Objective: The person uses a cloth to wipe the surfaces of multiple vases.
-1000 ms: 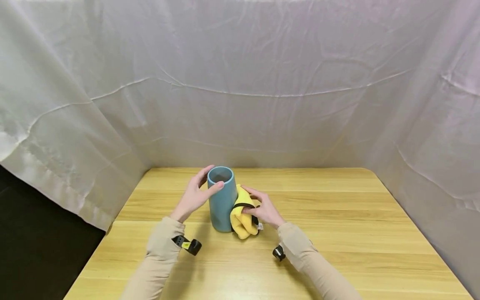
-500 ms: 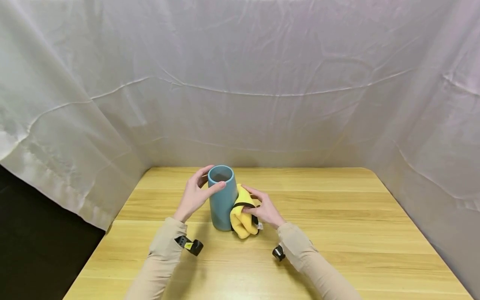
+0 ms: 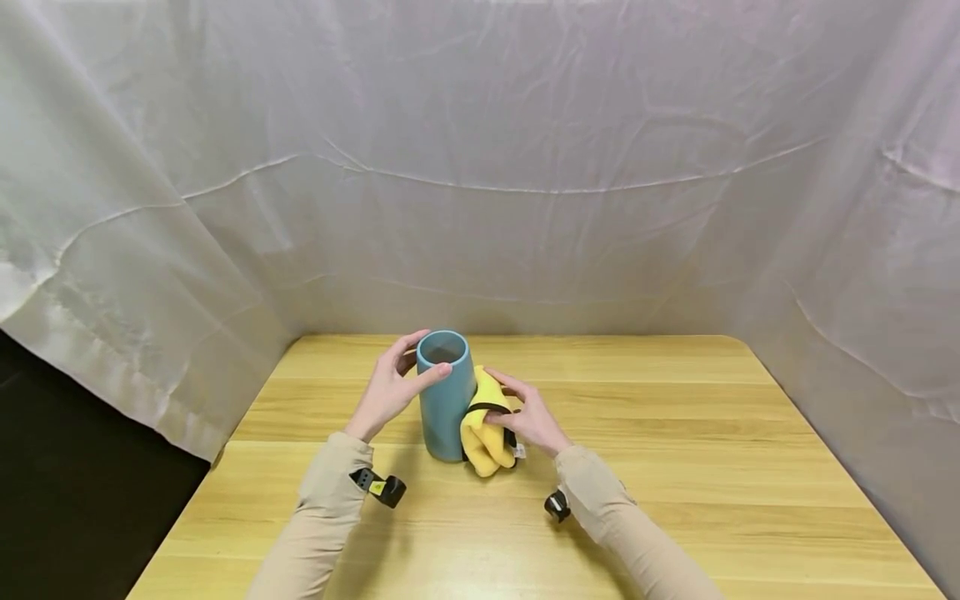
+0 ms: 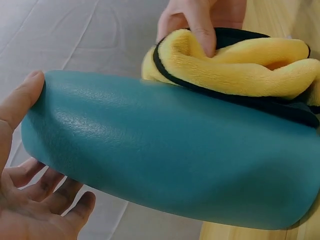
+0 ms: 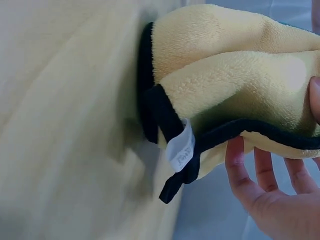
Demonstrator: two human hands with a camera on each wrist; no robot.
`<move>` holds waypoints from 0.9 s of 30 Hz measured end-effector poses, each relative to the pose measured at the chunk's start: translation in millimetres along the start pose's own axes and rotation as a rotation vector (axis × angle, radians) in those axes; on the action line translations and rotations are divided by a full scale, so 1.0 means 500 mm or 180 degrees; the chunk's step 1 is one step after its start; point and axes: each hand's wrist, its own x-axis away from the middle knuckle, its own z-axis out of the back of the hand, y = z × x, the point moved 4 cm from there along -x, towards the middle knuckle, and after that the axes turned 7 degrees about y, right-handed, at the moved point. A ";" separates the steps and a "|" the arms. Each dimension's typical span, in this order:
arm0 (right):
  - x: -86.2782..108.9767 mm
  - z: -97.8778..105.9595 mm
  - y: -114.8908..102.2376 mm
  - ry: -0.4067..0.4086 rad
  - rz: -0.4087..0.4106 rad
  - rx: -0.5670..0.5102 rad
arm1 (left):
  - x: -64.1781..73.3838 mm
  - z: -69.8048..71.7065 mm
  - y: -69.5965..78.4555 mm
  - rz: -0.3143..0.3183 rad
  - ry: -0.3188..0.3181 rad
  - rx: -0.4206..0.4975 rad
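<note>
A tall blue vase (image 3: 444, 408) with an open top stands on the table, and my left hand (image 3: 390, 385) grips it near the rim. The thumb lies on the near side and the fingers reach round the far side, as the left wrist view shows of the teal-looking vase (image 4: 165, 150). Against the vase's right side is a bunched yellow towel (image 3: 483, 442) with black edging. My right hand (image 3: 527, 417) holds the towel between thumb and fingers. A white label (image 5: 181, 150) hangs from the towel's edging in the right wrist view.
The wooden table (image 3: 712, 467) extends out on both sides of the hands. A pale cloth curtain (image 3: 525, 208) hangs behind it and along its sides. Black wrist cameras are strapped to both sleeves. A dark area (image 3: 75, 483) lies beyond the table's left edge.
The left hand and the vase have shifted very slightly right and away from me. The right hand keeps its hold on the towel in almost the same place.
</note>
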 end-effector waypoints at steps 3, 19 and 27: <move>-0.009 0.007 -0.025 0.0024 0.0059 0.0005 | -0.001 0.000 -0.001 -0.0014 -0.0006 -0.0004; -0.061 0.044 -0.170 -0.0061 0.0494 0.0330 | -0.002 0.002 0.000 -0.0084 -0.0026 -0.0084; -0.045 0.032 -0.126 0.0013 0.0455 0.0341 | -0.003 0.001 -0.003 -0.0074 -0.0024 -0.0072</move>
